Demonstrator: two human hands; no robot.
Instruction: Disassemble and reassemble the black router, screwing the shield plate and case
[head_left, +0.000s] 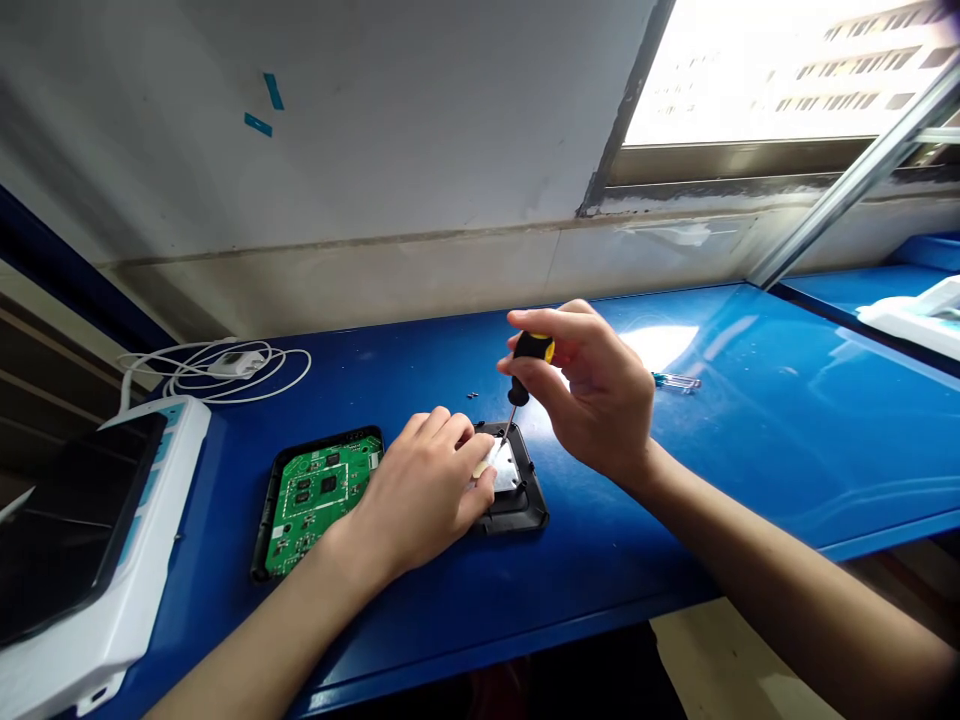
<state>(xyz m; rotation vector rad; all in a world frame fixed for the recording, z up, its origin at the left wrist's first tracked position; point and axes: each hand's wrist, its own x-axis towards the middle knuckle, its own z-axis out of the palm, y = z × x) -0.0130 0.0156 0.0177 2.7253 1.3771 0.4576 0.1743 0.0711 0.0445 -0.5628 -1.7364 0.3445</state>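
Observation:
My right hand (pixel 589 390) grips a black and yellow screwdriver (pixel 532 348), thumb and fingers round its handle. The shaft slants down to a silver metal plate (pixel 508 468) in a black plastic cover (pixel 517 520); whether a screw sits under the tip cannot be made out. My left hand (pixel 424 480) lies over the cover's left part, thumb and forefinger closed at the plate beside a small pale patch. It hides part of the cover. Left of that hand, a green circuit board (pixel 319 490) lies in a black casing (pixel 264 540), partly covered by my wrist.
Small dark screws (pixel 472 395) lie on the blue table (pixel 600 610) behind the cover. Farther right are thin clear-and-teal tools (pixel 679 382). A white device with a dark screen (pixel 67 510) stands at left, a coiled white cable (pixel 225 370) behind it. A metal post (pixel 847 185) rises at right.

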